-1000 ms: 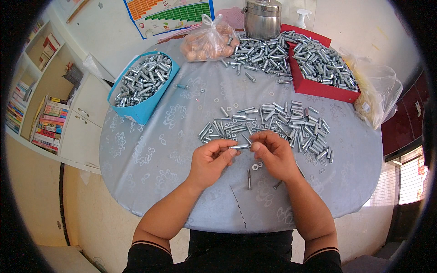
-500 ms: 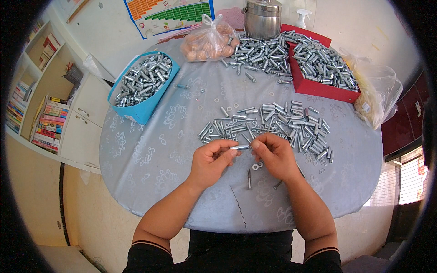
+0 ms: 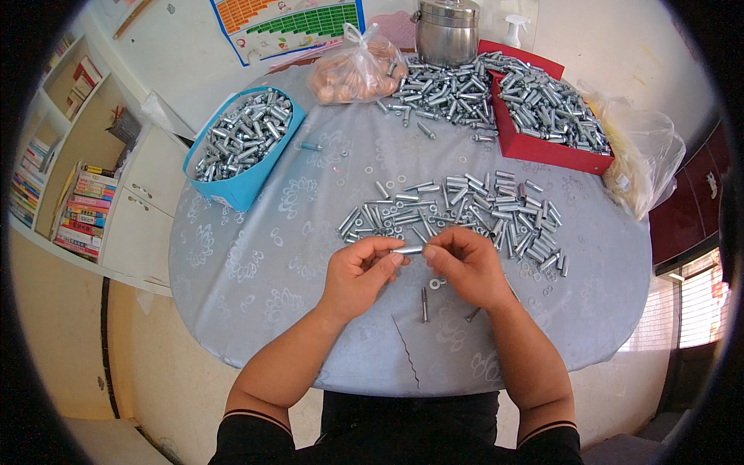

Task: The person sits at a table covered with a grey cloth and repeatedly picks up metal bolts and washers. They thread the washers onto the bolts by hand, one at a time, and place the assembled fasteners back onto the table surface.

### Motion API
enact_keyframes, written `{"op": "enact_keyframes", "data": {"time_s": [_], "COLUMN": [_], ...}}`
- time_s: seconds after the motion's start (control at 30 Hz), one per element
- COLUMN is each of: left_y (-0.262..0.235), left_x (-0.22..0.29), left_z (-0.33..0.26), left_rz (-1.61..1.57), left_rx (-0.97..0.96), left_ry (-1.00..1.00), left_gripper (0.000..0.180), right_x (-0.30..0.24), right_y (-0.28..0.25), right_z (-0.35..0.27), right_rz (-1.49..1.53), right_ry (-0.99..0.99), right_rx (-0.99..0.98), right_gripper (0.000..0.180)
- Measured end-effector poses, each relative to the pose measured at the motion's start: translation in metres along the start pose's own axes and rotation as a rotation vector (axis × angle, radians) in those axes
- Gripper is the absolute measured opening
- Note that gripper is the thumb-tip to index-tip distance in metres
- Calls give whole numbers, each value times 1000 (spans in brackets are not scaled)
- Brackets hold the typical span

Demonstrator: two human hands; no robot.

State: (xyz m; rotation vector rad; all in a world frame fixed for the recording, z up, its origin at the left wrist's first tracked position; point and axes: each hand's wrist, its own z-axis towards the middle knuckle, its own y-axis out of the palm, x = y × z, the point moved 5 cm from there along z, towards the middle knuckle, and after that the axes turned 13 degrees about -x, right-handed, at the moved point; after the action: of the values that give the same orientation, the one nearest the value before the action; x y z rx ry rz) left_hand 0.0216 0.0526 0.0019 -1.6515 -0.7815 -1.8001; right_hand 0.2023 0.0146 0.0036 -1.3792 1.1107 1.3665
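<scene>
Between my two hands lies a shiny metal sleeve anchor, held level above the table. My left hand is closed, pinching its left end between thumb and fingers. The thumb and fingers of my right hand are closed at its right end; they hide whatever sits at that tip. Just beyond my hands spreads a loose heap of metal sleeves mixed with washers and bolts. A washer rests beside my right hand. Nearer to me a dark bolt lies on the cloth, and another bolt is partly under my right wrist.
A blue box full of anchors stands at the left, a red box of anchors at the right. Behind are another anchor heap, a plastic bag of round brown things, a steel pot and a clear bag.
My right fingers have shifted slightly left, closer against the end of the sleeve anchor. My left hand keeps its grip, and the things on the table lie as before.
</scene>
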Motion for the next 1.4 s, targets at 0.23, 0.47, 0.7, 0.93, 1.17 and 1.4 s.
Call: {"op": "enact_keyframes", "data": {"time_s": [0.23,0.47,0.7,0.93,1.17,1.4], "left_y": [3,3,5,3,3,3], "left_x": [-1,0,1,2,0,-3], "left_z": [1,1,0,0,0,1], "left_rz": [-20,17,28,36,21,13], "left_rx": [14,11,8,5,7,9], "left_ry": [17,23,19,30,35,24], "left_gripper": [22,22,21,21,22,21], "right_x": [-6,-3,1,0,1,-1], "right_y": [2,3,0,1,1,0], "right_z": [0,0,-2,-1,-1,-1], "right_rz": [-17,25,-16,-9,8,-28], "right_ry": [-133,-70,12,-4,-24,-127], "right_rx": [61,42,-3,9,-2,44], "right_gripper": [14,15,16,16,18,17]}}
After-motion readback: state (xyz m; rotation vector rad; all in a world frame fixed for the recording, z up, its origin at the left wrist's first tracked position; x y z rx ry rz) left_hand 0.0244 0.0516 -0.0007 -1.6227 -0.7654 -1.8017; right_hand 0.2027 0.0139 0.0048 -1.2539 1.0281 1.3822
